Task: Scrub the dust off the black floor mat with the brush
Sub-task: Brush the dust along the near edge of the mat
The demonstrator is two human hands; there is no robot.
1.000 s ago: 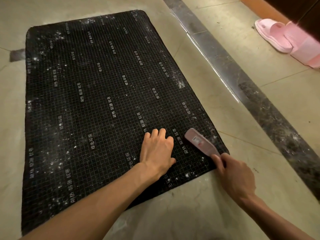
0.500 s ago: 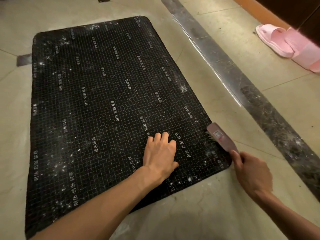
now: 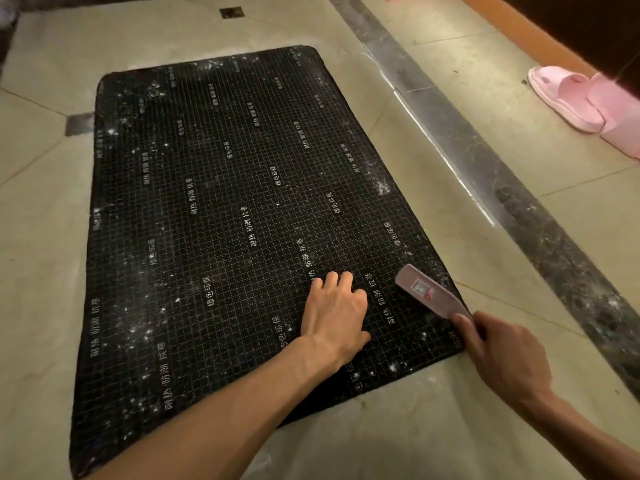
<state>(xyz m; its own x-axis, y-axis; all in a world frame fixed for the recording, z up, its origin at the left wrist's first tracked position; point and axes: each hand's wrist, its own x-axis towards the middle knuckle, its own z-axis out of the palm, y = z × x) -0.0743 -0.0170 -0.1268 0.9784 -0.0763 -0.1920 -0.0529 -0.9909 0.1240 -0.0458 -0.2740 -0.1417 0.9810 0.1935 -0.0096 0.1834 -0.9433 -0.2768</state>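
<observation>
tiled floor (image 3: pixel 450 427) | mat (image 3: pixel 225 220) long axis runs away from hands | left hand (image 3: pixel 334 317) pressed on mat, fingers bent | right hand (image 3: pixel 502 355) grips brush (image 3: pixel 429 292), head pointing up-left, beside left hand

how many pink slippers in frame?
2. One pink slipper lies on the floor tiles at upper right; a second slipper sits just right of it, touching and cut off by the frame edge. More may be out of view.

Both forearms are bare to the frame edge, left hand (image 3: pixel 334 315) and right hand (image 3: pixel 504 355) ungloved.
</observation>
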